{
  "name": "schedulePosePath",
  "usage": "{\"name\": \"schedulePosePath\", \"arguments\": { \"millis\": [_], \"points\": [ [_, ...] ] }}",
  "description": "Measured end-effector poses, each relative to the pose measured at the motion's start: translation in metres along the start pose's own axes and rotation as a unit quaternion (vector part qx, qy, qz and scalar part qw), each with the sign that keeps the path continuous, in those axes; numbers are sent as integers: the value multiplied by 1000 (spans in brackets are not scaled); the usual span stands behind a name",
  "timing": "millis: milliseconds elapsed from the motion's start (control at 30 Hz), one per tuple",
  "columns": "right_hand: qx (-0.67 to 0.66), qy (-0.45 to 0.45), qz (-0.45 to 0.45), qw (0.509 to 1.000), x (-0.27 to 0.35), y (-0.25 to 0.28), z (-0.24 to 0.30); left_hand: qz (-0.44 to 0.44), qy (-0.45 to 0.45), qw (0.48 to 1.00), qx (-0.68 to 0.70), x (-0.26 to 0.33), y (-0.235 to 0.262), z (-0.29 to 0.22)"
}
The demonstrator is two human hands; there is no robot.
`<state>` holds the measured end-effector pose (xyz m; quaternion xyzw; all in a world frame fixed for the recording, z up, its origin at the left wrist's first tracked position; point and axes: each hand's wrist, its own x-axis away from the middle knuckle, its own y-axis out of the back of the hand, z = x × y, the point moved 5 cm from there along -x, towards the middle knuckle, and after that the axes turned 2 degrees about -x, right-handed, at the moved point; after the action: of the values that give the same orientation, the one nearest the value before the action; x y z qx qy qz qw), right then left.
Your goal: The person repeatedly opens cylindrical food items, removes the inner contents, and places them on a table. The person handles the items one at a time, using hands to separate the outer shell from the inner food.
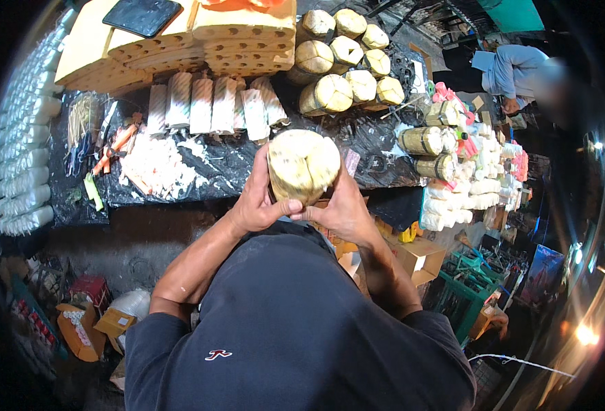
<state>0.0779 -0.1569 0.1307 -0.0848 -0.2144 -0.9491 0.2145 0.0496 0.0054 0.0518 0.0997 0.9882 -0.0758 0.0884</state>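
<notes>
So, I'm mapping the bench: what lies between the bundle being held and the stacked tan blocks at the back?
In the head view, a row of white wrapped rolls on black sheeting.

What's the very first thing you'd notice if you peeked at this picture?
Right in the middle, the left hand and right hand clasp a big round pale-yellow tied bundle over the black plastic-covered table. Behind it sits a heap of similar round tan bundles, and at the top left a stack of flat yellow perforated blocks.
</notes>
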Motion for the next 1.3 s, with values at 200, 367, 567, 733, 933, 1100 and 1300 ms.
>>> {"name": "schedulePosePath", "arguments": {
  "millis": [200, 367, 567, 733, 933, 1100, 1300],
  "points": [
    [84, 125, -26, 988, -17, -22, -58, -5, -37, 991, -128, -7, 5, 38],
    [-27, 60, -14, 998, -38, -40, -153, -15, 9, 989, -149, -2, 5, 107],
    [-46, 86, -48, 994, -46, -48, -192, -20, -45, 987, -151, -10, 4, 141],
    [0, 134, -36, 990, -44, -54, -218, -2, -27, 993, -116, 4, 1, 175],
    [-16, 163, -41, 986, -47, -57, -223, -9, -119, 979, -164, 0, 5, 169],
    [-34, 140, -28, 989, -47, -54, -219, -48, -43, 991, -119, 6, -2, 144],
    [-64, 197, -29, 978, -47, -58, -234, -114, -111, 967, -198, 9, -13, 156]
  ]
}}
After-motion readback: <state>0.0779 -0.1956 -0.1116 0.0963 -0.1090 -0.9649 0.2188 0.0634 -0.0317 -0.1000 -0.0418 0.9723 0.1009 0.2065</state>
